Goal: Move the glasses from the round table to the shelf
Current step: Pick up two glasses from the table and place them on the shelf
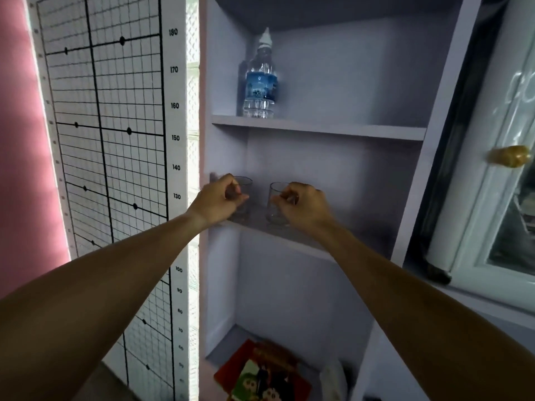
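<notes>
Both arms reached up to the middle board of the pale lilac shelf (289,238), each hand closed on a glass. The left hand (215,199) had its fingers curled over the rim of the left glass (244,188), thumb pinching the near wall; much of that glass was hidden behind the hand. The right hand (304,205) gripped the right glass (275,204) the same way, fingers hooked at the rim, thumb against the side.

The glasses were short, clear, straight-walled tumblers with thick bases, apparently empty, and upright. They stood side by side, near each other but apart, with the right one at about 3 o'clock from the left. Their bases sat at the board's surface, though whether they fully rested on it could not be told through the blur.

At 12 o'clock from the glasses, on the board above, stood a water bottle (260,82) with a blue label and white cap. At 9 o'clock hung a gridded height chart (110,140).
</notes>
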Demonstrator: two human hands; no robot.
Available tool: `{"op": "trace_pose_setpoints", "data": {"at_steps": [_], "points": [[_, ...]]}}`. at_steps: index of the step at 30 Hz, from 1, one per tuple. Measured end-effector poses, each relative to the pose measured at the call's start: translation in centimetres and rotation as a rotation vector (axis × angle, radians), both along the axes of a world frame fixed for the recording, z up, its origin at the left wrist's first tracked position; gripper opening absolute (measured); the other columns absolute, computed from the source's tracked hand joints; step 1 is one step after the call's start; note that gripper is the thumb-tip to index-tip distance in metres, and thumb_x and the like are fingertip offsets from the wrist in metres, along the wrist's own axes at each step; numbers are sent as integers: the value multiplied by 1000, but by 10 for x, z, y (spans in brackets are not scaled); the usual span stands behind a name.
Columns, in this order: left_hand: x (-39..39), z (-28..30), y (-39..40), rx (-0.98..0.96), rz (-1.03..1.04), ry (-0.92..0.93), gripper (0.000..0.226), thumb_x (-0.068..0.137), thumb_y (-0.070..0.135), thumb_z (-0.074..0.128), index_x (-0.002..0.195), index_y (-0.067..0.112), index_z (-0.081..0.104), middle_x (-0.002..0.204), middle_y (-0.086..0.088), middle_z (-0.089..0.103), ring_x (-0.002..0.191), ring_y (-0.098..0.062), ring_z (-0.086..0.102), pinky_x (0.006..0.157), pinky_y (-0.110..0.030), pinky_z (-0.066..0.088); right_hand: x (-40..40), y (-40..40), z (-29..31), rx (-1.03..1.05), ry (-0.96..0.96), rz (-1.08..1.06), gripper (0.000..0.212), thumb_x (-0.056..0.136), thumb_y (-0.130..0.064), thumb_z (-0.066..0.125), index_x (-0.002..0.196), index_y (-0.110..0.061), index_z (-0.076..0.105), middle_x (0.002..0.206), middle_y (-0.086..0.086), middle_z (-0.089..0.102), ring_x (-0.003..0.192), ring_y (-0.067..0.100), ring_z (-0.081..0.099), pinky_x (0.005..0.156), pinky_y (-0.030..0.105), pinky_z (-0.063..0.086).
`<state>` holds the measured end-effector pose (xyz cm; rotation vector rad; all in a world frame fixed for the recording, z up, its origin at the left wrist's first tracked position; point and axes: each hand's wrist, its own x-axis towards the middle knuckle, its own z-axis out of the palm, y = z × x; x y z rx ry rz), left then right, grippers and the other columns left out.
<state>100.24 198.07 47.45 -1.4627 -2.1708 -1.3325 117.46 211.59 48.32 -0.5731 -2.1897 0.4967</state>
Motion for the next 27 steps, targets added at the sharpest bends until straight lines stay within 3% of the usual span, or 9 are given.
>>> {"op": "trace_pose_setpoints", "data": {"at_steps": [2, 5, 8, 13, 19, 24, 27], "points": [[-7, 0, 14, 9, -4, -13, 22, 87, 31, 72, 95, 22, 53, 101, -3, 62, 93, -19, 62, 75, -21, 48, -9, 10, -1, -12, 6, 14, 19, 84, -47, 68, 81, -28, 64, 83, -9, 66, 81, 13, 61, 59, 21, 41], [-15, 2, 28, 19, 6, 0, 32, 84, 31, 75, 106, 22, 54, 105, 2, 54, 101, -21, 62, 92, -35, 53, -20, 20, -3, -63, 43, 43, 31, 80, -56, 69, 90, -30, 58, 90, -9, 65, 83, 11, 60, 57, 16, 39], [-22, -1, 32, 13, 81, 134, 39, 82, 41, 75, 109, 26, 52, 102, 8, 48, 95, -23, 63, 83, -38, 55, -31, 25, -8, -102, 76, 38, 43, 78, -60, 71, 102, -30, 50, 100, -7, 63, 90, 15, 58, 66, 24, 41], [-29, -8, 35, -8, 213, 327, 49, 83, 51, 69, 121, 30, 46, 115, -7, 65, 96, -32, 66, 74, -31, 47, -46, 28, -11, -117, 114, -7, 66, 73, -59, 77, 119, -23, 48, 110, 1, 61, 101, 21, 60, 82, 32, 51], [-30, -9, 36, 58, 237, 229, 53, 82, 39, 75, 120, 29, 39, 100, -2, 65, 73, -18, 57, 67, -27, 40, -56, 27, -11, -157, 165, -45, 77, 67, -53, 84, 125, -21, 44, 114, 7, 61, 104, 25, 60, 89, 37, 52], [-33, -14, 40, 7, 258, 241, 43, 84, 31, 75, 107, 29, 38, 94, -2, 70, 78, -25, 67, 63, -30, 43, -55, 28, -14, -191, 155, -10, 60, 70, -32, 83, 109, -19, 40, 95, 10, 63, 86, 27, 63, 70, 35, 52], [-35, -17, 40, -27, 265, 301, 34, 83, 26, 73, 102, 27, 45, 94, 0, 71, 84, -27, 68, 67, -33, 48, -55, 30, -17, -154, 113, -11, 44, 73, -16, 76, 105, -13, 46, 90, 10, 65, 83, 26, 64, 68, 32, 52]]}}
